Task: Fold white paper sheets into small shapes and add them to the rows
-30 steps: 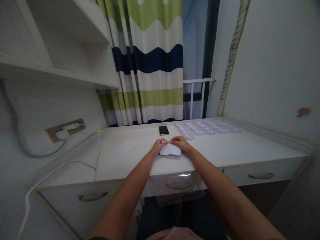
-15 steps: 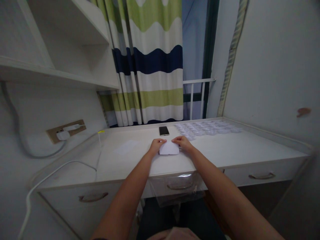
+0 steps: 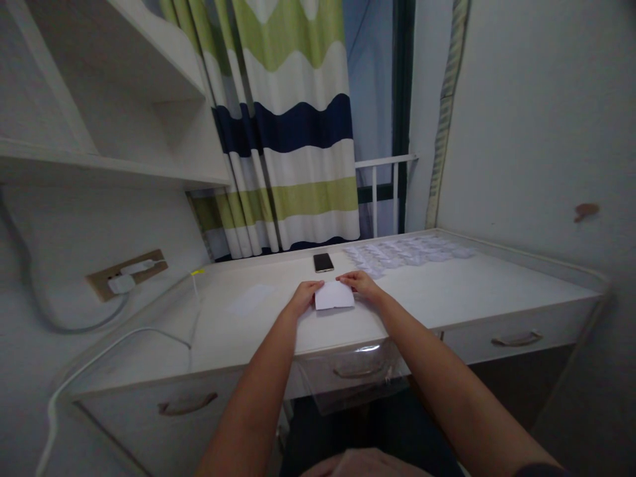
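Observation:
A small white sheet of paper (image 3: pixel 334 296) is held between my two hands, low over the desk (image 3: pixel 422 291). My left hand (image 3: pixel 305 295) pinches its left edge near the upper corner. With thumb and fingers, my right hand (image 3: pixel 358 283) grips the far edge toward the right. The paper's near edge hangs toward me and looks slightly curved; whether it is folded I cannot tell. Just beyond my hands lies a black phone (image 3: pixel 323 262). Rows of several small whitish translucent pieces (image 3: pixel 405 252) cover the back right of the desk.
Flat white paper (image 3: pixel 252 298) lies on the desk's left part. A white cable (image 3: pixel 149 329) runs over the left edge from the wall socket (image 3: pixel 124 275). A clear plastic bag (image 3: pixel 348 377) hangs at the front edge over the middle drawer. Shelves (image 3: pixel 149 152) overhang the left side.
My left hand has slid slightly down along the paper's left edge. The right hand keeps its grip at the far edge. The whole view has tilted and shifted slightly.

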A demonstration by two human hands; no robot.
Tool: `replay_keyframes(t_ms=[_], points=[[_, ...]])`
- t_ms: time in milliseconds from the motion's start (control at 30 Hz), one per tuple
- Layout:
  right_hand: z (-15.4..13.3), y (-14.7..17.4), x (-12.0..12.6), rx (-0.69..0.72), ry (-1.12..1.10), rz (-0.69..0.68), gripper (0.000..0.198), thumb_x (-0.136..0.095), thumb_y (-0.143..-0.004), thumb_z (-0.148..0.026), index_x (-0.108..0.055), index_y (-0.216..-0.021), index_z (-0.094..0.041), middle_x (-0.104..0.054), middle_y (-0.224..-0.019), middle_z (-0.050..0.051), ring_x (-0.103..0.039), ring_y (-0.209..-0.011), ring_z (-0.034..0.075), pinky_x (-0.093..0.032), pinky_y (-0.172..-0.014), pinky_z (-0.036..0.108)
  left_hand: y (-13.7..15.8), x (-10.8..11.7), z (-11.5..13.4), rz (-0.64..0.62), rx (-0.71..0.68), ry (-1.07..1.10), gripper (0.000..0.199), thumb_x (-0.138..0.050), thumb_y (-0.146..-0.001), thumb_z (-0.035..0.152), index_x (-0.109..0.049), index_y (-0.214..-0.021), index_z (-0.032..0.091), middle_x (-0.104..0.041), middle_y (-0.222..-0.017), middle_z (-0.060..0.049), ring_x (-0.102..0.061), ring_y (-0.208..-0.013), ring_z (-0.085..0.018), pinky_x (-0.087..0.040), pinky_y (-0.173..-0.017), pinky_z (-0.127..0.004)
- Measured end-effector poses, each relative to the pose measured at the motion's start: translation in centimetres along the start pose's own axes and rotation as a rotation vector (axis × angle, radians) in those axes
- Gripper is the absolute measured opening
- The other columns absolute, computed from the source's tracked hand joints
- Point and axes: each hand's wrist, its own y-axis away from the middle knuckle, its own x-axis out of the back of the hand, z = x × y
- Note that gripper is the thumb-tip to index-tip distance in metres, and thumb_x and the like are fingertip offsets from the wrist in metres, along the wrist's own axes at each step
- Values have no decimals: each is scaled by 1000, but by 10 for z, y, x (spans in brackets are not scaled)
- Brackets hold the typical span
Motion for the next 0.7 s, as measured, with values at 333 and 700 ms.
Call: replay_keyframes(t_ms=[333,700], points=[[10,-10,4,42,103,52,26,-68,-57,-35,-66,-66,-11,-56,-52,-1,-47,-48,9,-38,-50,23,-1,-1,0,42,-49,21,36,-69,-60,42,-60,-64,8,-57,-52,-2,-50,-47,-9,-37,-47,-22],[13,-10,-2,118,3,118,30,-69,-54,-39,-55,-67,-17,-58,-60,-1,-55,-58,13,-46,-57,27,3,-5,8,202,-112,27,36,-72,-53,28,-62,-82,11,-65,-76,-6,-57,-67,-16,-46,-59,-27]])
